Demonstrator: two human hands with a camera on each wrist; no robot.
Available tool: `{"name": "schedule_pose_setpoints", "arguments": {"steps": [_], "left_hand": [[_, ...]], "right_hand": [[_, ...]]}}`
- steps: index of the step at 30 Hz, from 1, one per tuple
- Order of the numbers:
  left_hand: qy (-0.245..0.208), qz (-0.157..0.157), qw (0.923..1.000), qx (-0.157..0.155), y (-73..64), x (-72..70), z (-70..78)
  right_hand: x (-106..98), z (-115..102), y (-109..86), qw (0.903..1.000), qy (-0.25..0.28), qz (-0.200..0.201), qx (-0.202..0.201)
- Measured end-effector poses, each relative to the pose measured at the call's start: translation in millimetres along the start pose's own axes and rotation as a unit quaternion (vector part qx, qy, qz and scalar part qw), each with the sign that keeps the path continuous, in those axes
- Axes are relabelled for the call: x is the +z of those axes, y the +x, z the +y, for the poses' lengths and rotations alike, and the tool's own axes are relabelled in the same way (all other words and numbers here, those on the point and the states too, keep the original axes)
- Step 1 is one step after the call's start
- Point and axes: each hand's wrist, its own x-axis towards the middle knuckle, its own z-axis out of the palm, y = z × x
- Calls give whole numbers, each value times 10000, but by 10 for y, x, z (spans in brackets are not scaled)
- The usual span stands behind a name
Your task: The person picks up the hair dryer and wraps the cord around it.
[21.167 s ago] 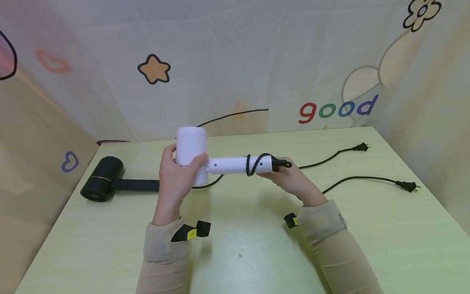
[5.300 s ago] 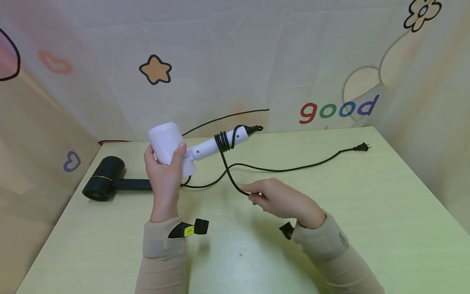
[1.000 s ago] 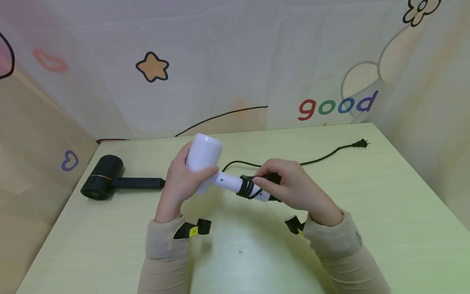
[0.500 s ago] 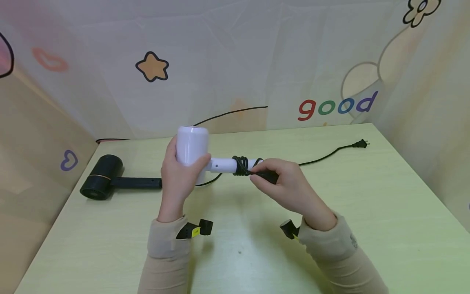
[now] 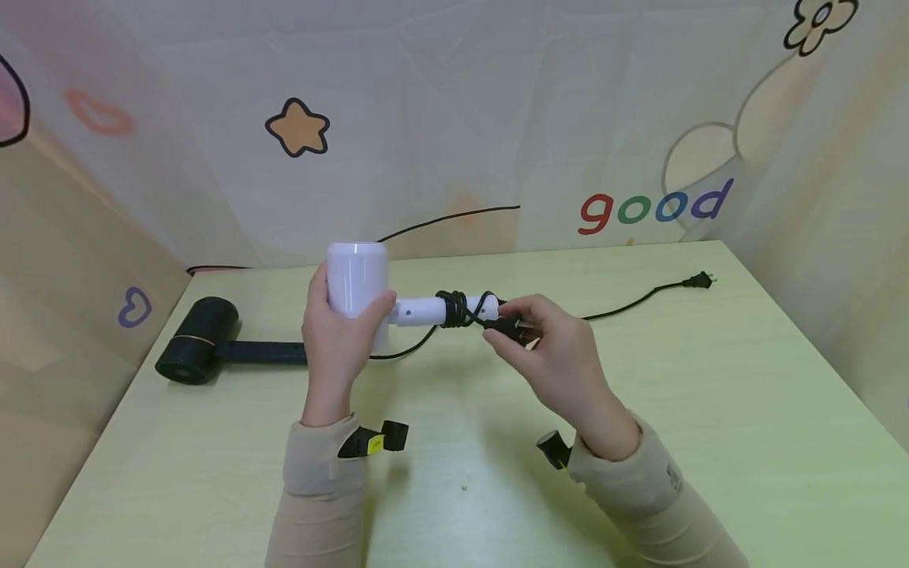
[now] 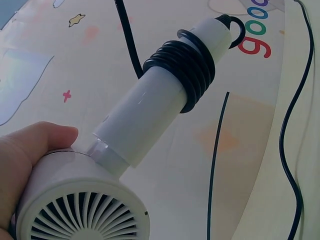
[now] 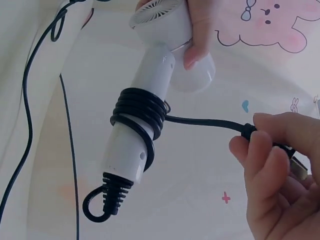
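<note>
My left hand (image 5: 334, 351) grips the head of a white hair dryer (image 5: 357, 276), thumb across its front, and holds it raised over the table with the handle (image 5: 419, 312) pointing right. Several turns of black power cord (image 7: 137, 112) wrap the handle, and a strain-relief loop (image 7: 97, 205) sticks out at its end. My right hand (image 5: 564, 355) pinches the plug (image 5: 506, 327) at the cord's free end, close beside the handle. In the right wrist view a short stretch of cord (image 7: 205, 121) runs from the coil to those fingers. The slotted grille (image 6: 90, 220) shows in the left wrist view.
A black hair dryer (image 5: 197, 341) lies on the left of the pale table (image 5: 454, 521), its handle partly behind my left hand. Its cord (image 5: 632, 306) trails right to a plug (image 5: 699, 280) near the back right edge. A printed cloth (image 5: 454, 118) hangs behind.
Since the oldest frame, the white dryer's cord has gone from one loop to several turns, and its plug has left the table. Within the last second the handle has swung up to level.
</note>
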Motion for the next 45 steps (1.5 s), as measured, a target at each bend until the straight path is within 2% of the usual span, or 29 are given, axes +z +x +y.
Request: {"name": "schedule_pose_setpoints", "arguments": {"steps": [4,8,12,15,23,27,30,33,40,45], "left_hand": [[-52,31,10000,0,10,-2,-11],[-190,99,9998,43,10,0,-11],[-306,200,9993,97,-3,-7,8],[-397,274,9988,89,-4,-22,15],[-565,466,9973,-67,27,-63,11],[-706,586,9957,-123,43,-83,11],[-876,640,9940,-166,50,-90,10],[-1062,659,9919,-207,56,-94,4],[-1177,590,9905,-393,57,-105,7],[-1188,484,9906,-483,59,-104,19]], "right_hand": [[23,-19,-29,9977,-82,137,-652],[69,-41,-71,9930,15,36,-1183],[152,-64,-118,9893,264,-312,-1403],[219,-64,-140,9856,773,-695,-1331],[366,-56,-149,9701,1915,-1393,-537],[466,-49,-167,9643,2218,-1411,-316],[541,-34,-181,9655,2252,-1291,-202],[600,-20,-190,9610,2424,-1324,159],[675,101,-121,9500,2273,-1765,1211],[704,208,-54,9355,2242,-2122,1718]]}}
